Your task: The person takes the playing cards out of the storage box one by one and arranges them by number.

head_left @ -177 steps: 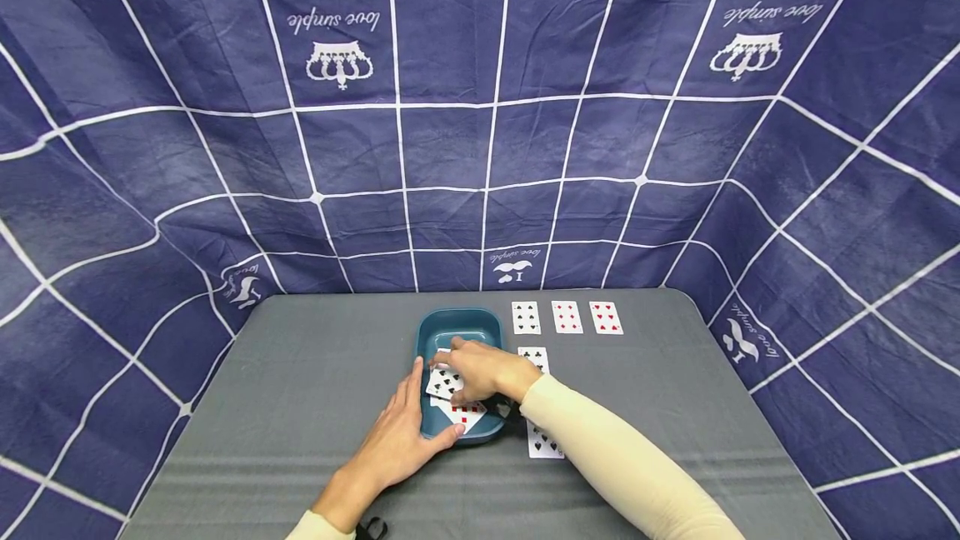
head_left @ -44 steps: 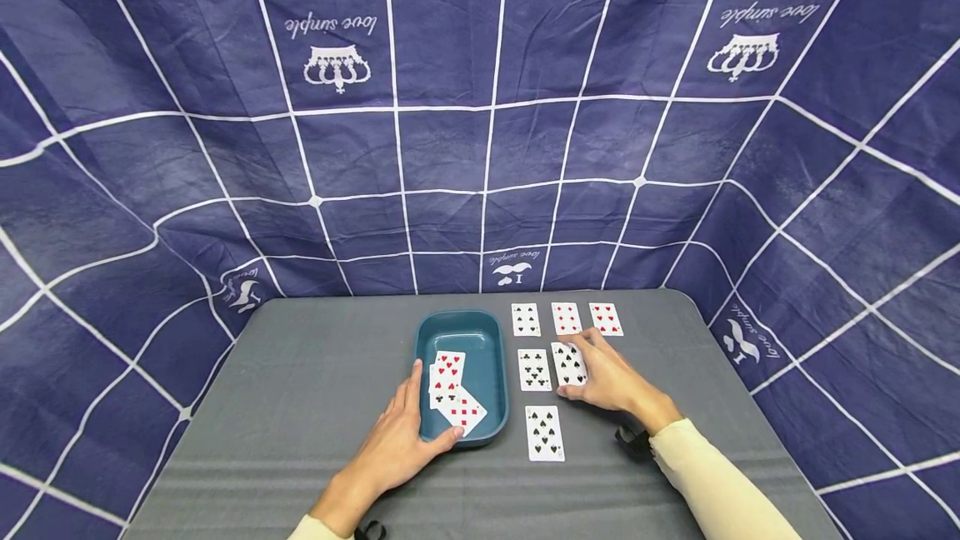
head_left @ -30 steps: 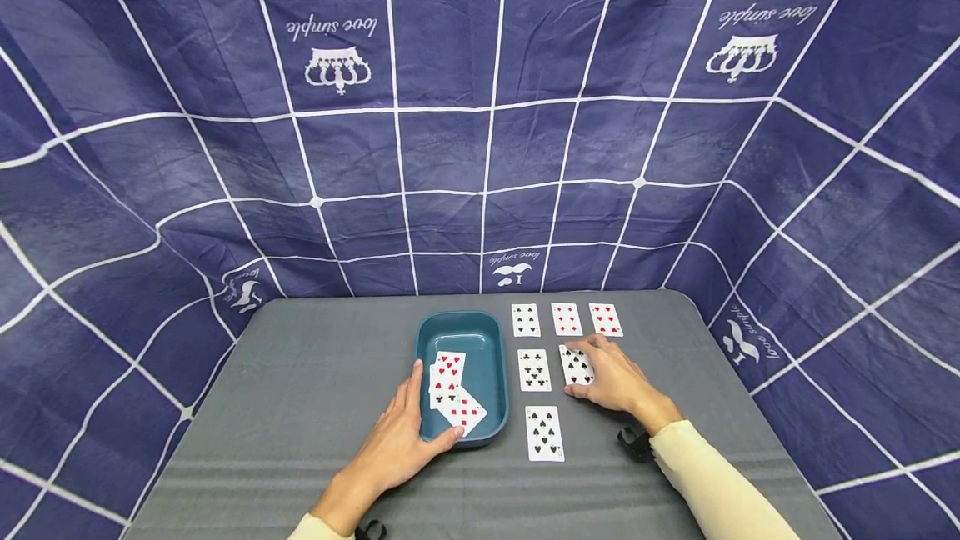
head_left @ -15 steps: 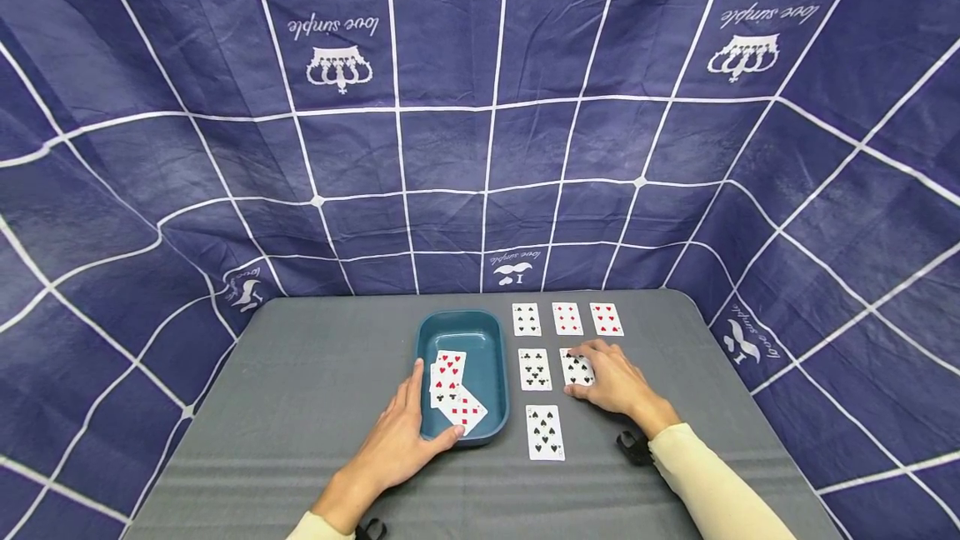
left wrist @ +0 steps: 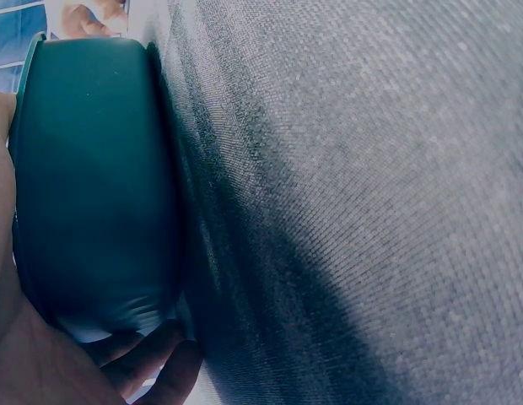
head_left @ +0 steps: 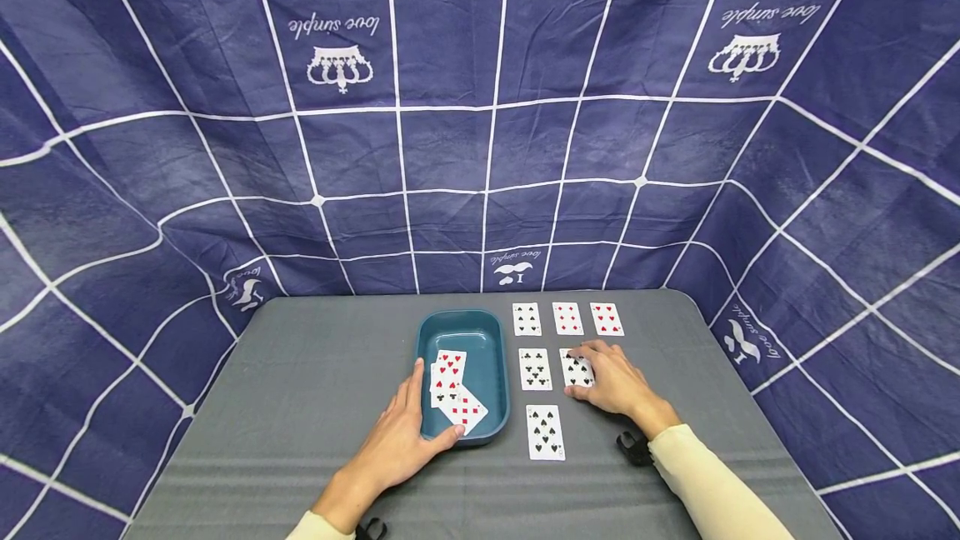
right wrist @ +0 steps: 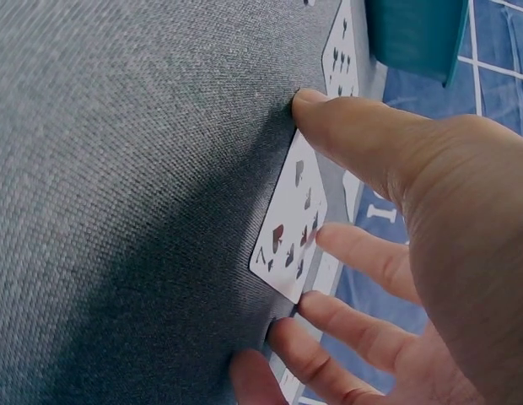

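Observation:
In the head view my left hand (head_left: 397,432) holds the near left corner of a blue-green tray (head_left: 498,357), fingers along its left side and thumb over the front rim. Inside the tray lie a heart card (head_left: 450,367), overlapping a club card, and a diamond card (head_left: 467,412). My right hand (head_left: 618,382) rests over a spade playing card (head_left: 576,370) on the table, holding it at its edges. In the right wrist view, the thumb (right wrist: 329,105) is at one end of that spade card (right wrist: 287,228), with the other fingertips along its far edges.
A row of three cards stands at the back: a spade card (head_left: 527,319), a diamond card (head_left: 567,318) and a heart card (head_left: 606,319). A club card (head_left: 536,370) lies left of my right hand, another spade card (head_left: 545,433) nearer me. Blue cloth (head_left: 450,148) hangs behind the grey table.
My right hand has gone from inside the tray to the table on the right with the spade card, then shifted it slightly right and laid it flat. The left hand stays put.

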`<state>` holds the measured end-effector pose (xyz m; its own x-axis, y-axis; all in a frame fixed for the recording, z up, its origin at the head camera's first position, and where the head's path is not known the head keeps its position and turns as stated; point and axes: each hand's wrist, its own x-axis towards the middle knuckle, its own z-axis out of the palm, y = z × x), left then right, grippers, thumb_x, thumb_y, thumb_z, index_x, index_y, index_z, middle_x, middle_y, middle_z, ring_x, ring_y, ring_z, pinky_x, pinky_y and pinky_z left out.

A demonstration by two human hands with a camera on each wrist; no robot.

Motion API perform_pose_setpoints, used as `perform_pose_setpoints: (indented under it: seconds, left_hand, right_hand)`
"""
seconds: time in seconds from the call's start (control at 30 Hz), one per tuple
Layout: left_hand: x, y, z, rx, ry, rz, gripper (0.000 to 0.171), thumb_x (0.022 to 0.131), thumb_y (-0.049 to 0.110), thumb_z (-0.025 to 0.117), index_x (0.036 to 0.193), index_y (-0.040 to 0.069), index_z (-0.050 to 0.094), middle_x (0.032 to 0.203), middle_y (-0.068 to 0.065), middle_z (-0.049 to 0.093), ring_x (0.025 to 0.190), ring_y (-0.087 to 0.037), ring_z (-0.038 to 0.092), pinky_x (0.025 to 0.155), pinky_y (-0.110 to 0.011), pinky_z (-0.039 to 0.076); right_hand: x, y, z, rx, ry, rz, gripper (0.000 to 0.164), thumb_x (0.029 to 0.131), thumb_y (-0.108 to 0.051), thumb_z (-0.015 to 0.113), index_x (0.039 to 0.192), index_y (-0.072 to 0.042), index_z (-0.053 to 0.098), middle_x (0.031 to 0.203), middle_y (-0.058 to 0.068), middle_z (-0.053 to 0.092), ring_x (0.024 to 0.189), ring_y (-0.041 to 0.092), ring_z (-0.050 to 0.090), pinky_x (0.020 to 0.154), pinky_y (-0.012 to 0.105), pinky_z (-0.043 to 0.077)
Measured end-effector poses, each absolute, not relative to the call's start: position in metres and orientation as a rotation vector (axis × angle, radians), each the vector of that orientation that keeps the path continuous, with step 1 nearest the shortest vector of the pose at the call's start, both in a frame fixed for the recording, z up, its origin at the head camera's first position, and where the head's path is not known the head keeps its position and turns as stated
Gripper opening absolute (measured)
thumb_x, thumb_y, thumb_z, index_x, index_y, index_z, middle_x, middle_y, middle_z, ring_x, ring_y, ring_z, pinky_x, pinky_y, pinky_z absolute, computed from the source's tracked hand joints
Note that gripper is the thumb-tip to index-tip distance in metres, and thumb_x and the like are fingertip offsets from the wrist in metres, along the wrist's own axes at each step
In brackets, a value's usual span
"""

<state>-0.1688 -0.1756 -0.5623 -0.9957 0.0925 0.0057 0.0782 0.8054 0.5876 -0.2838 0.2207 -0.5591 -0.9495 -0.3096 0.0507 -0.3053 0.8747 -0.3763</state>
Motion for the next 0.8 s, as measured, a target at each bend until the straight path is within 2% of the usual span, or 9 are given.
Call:
perform_pose_setpoints:
  seconds: [0.43, 0.8]
  left_hand:
    - [-0.1686, -0.1757, -0.5625, 0.141, 2.963, 0.966, 0.135, 0.096, 0.075, 0.084, 0.188, 0.007, 0.012, 0.179, -0.026, 0.047, 0.158, -0.054, 0.057, 0.125, -0.077, 0.048]
    - [-0.1694, -0.1756, -0.562, 0.143, 2.953, 0.981, 0.137, 0.095, 0.077, 0.083, 0.188, 0.007, 0.012, 0.178, -0.026, 0.048, 0.157, -0.053, 0.058, 0.126, -0.075, 0.048]
  right_hand:
    - [-0.2846, 0.2195, -0.5582, -0.488, 3.026, -0.622, 0.075, 0.088, -0.045, 0.103, 0.152, -0.016, 0.075, 0.158, 0.016, 0.069, 0.14, 0.046, 0.066, 0.095, 0.079, 0.062]
    - [-0.2815, 0.2181, -0.5572, -0.414, 3.035, -0.634, 0.082, 0.087, -0.046, 0.102, 0.158, -0.019, 0.07, 0.162, 0.017, 0.062, 0.144, 0.047, 0.063, 0.093, 0.081, 0.06]
